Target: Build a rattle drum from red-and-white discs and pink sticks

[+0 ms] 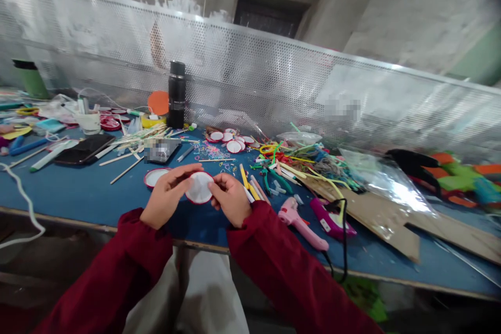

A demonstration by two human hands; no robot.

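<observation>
Both my hands hold a small white round disc with a red rim (199, 187) just above the blue table (78, 193). My left hand (166, 195) pinches its left edge, fingers closed over the top. My right hand (230, 197) grips its right edge with curled fingers. Another red-rimmed white disc (154, 176) lies on the table just left of my left hand. Both sleeves are dark red.
Two pink glue guns (303, 224) (332, 219) lie to the right, beside cardboard (376, 214) and a plastic bag (378, 177). More discs (230, 141), coloured sticks, a phone (84, 148), a black bottle (176, 94) and a white cup (89, 121) sit farther back. A perforated metal screen (254, 73) stands behind.
</observation>
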